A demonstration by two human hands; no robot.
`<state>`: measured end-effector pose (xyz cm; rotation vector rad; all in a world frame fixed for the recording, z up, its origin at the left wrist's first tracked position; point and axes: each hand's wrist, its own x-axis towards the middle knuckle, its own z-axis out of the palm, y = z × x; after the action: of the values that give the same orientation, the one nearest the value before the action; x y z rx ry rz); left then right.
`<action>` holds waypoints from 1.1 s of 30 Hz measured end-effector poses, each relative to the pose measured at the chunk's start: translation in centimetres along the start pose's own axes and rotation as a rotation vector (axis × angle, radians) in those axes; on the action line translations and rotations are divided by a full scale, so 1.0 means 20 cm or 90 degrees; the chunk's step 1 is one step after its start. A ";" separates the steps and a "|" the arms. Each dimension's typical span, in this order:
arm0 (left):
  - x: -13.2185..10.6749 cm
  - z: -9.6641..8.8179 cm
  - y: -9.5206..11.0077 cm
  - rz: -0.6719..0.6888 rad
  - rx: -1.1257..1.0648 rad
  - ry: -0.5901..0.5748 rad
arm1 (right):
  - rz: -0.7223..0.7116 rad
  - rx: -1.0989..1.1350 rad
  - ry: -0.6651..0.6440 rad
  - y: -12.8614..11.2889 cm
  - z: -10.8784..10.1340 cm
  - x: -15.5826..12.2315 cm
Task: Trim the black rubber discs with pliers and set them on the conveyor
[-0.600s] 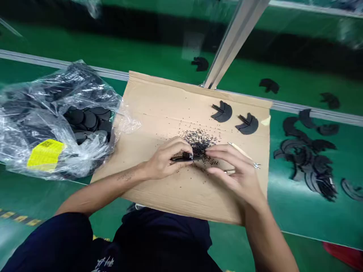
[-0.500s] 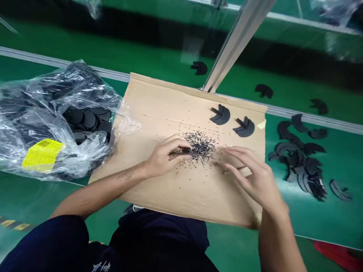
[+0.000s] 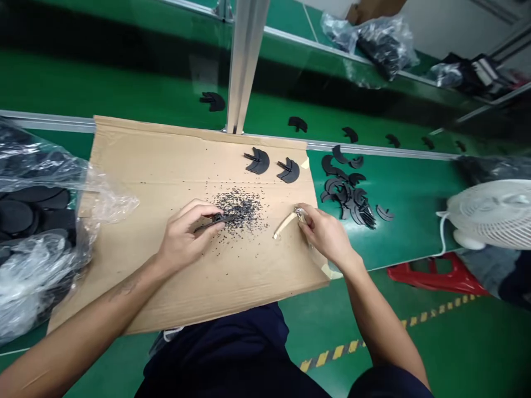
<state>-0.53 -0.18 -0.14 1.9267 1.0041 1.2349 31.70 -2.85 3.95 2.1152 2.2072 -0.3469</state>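
My left hand point(image 3: 185, 236) is closed on a thin black part point(image 3: 213, 222), held flat over a cardboard sheet point(image 3: 161, 166) beside a pile of tiny black scraps point(image 3: 240, 209). My right hand point(image 3: 323, 232) is closed round the metal end of a small tool with a pale wooden handle point(image 3: 284, 225), which lies on the cardboard to the right of the scraps. Two black fan-shaped parts point(image 3: 259, 161) point(image 3: 289, 171) lie at the far edge of the cardboard.
A heap of black curved parts point(image 3: 348, 193) lies on the green bench right of the cardboard. A clear plastic bag of black discs point(image 3: 37, 221) sits at the left. A metal post point(image 3: 244, 61) rises behind. A white fan point(image 3: 493, 213) stands at the right.
The view has swung to the right. My right hand left the black part and moved right to grip the wooden-handled tool. My left hand still holds the black part.
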 end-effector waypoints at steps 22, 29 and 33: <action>-0.02 0.00 0.01 0.045 0.059 -0.062 | 0.006 0.147 0.056 -0.07 0.00 -0.16; 0.02 -0.07 0.08 -0.211 -0.183 -0.163 | -0.009 0.697 -0.175 -0.06 0.12 -0.46; -0.05 -0.09 0.18 -0.393 -0.428 -0.540 | -0.037 0.938 -0.194 -0.22 0.23 -0.26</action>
<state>-1.48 -2.66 2.93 1.2365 0.5378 0.2571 27.02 -8.96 1.02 1.9928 1.8834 -2.6817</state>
